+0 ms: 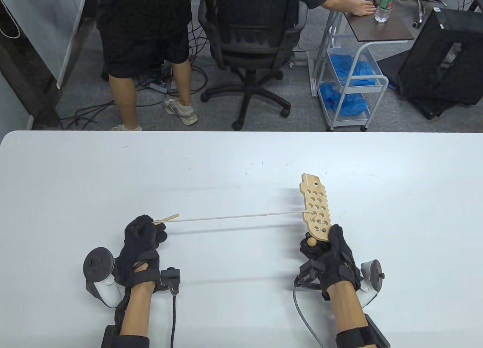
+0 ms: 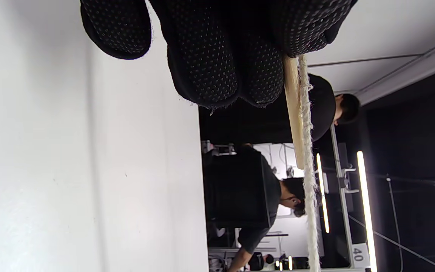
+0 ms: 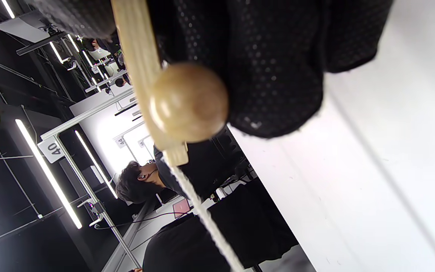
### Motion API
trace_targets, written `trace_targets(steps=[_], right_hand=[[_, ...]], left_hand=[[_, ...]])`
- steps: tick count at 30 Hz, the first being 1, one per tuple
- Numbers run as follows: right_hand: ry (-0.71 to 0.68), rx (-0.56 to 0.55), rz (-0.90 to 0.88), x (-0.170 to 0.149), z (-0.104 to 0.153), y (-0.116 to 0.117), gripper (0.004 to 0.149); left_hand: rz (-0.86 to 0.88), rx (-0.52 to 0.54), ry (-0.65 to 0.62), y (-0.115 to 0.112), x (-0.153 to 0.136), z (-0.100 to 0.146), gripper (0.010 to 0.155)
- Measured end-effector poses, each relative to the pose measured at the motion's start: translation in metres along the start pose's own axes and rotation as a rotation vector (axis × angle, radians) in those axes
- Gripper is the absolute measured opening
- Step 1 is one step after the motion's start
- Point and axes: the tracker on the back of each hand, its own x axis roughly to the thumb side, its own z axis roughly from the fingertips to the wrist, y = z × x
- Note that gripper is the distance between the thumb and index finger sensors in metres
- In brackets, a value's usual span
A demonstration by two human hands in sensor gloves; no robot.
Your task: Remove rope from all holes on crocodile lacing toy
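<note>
- Left hand (image 1: 141, 236) pinches the wooden needle (image 1: 166, 219) and rope (image 1: 234, 216) end.
- Taut rope runs toward three o'clock (sideways) into crocodile board (image 1: 316, 209).
- Right hand (image 1: 332, 255) grips the board's near end.

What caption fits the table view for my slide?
Left hand pulls the rope taut from the crocodile lacing board held by the right hand.

Your crocodile lacing toy (image 1: 317, 207) is upright off the table, its rope (image 1: 234, 216) stretched out sideways.

You're looking at a flat, pale wooden board pierced with many round holes, its notched end pointing away from you and a round wooden knob (image 1: 312, 241) at its near end. The thin white rope leaves a hole on the board's left edge and runs taut, nearly level, to a slim wooden needle (image 1: 168, 218) at its far-left end. A short loop of rope still shows through the lower holes.
</note>
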Motion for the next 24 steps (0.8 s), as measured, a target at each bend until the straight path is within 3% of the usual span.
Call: trace_targets(steps=[15, 24], right_hand=[[0.005, 0.006, 0.013, -0.001, 0.002, 0.003, 0.050], [-0.033, 0.078, 0.120, -0.006, 0.006, 0.015, 0.050]], left_hand=[[-0.008, -0.018, -0.033, -0.005, 0.002, 0.001, 0.044], [-0.083, -0.084, -0.146, -0.028, 0.013, 0.007, 0.043]])
